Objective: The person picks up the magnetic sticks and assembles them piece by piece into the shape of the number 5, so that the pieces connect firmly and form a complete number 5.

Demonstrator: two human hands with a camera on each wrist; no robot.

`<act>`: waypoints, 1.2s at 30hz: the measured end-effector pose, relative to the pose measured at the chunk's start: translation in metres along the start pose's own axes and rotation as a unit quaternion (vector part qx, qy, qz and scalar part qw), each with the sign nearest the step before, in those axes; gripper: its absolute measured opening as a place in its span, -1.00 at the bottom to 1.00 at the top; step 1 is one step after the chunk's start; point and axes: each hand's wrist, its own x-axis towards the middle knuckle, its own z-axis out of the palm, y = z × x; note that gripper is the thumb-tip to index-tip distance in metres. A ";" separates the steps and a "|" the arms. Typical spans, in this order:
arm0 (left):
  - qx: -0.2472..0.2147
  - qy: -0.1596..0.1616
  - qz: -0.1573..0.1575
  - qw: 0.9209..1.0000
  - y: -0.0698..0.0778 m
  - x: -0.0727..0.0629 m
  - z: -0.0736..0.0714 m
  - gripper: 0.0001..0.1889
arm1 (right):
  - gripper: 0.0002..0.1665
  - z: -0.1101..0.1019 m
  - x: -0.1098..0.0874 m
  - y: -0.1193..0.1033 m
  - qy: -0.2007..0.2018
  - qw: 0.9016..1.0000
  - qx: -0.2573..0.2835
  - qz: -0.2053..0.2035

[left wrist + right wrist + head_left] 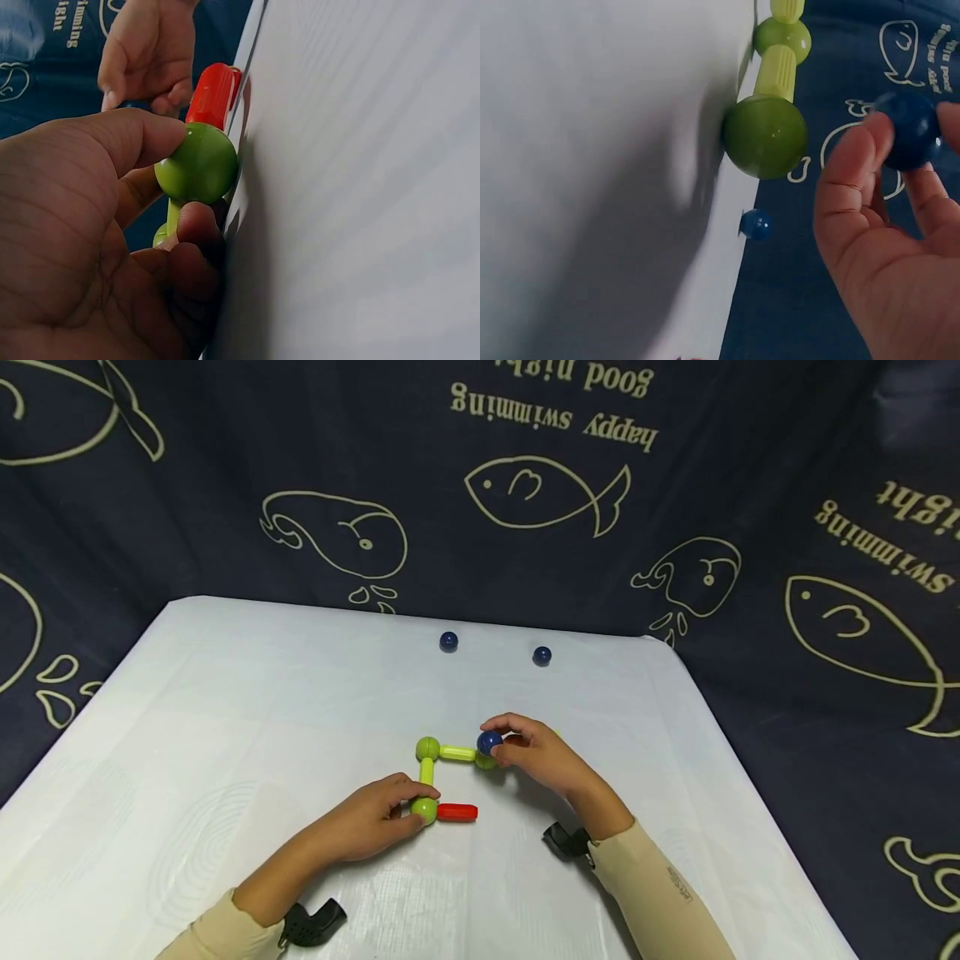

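Left to right on the white-covered bench (285, 693): left hand (375, 822) low, pinching near green ball (423, 812) between thumb and fingers, ball down at the bench surface. First lime rod (427, 772) runs from it toward the back, up to corner green ball (427, 749). Rear-left blue ball (448, 642) sits loose near the back edge, well apart from the build. Red rod (457, 812) joins the near green ball, points right, other end unconnected. Second lime rod (457, 753) goes right from the corner to end green ball (486, 762), partly covered in head view. Held blue ball (907, 131) is in the right hand (543, 757), gripped by thumb and fingertips; right wrist view shows it apart from the end green ball. Rear-right blue ball (542, 656) loose, also near the back edge.
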 end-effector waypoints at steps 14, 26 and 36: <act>-0.005 -0.004 0.007 1.000 -0.001 0.000 0.000 -0.69 | -0.72 0.004 -0.022 0.008 -0.126 0.983 -0.134 -0.026; -0.014 0.001 0.008 1.000 -0.003 0.000 -0.001 -0.69 | -0.70 0.006 -0.020 0.013 -0.174 0.970 -0.169 -0.031; -0.015 0.003 0.005 1.000 -0.003 0.001 -0.002 -0.69 | -0.68 0.005 -0.020 0.015 -0.176 0.968 -0.175 -0.027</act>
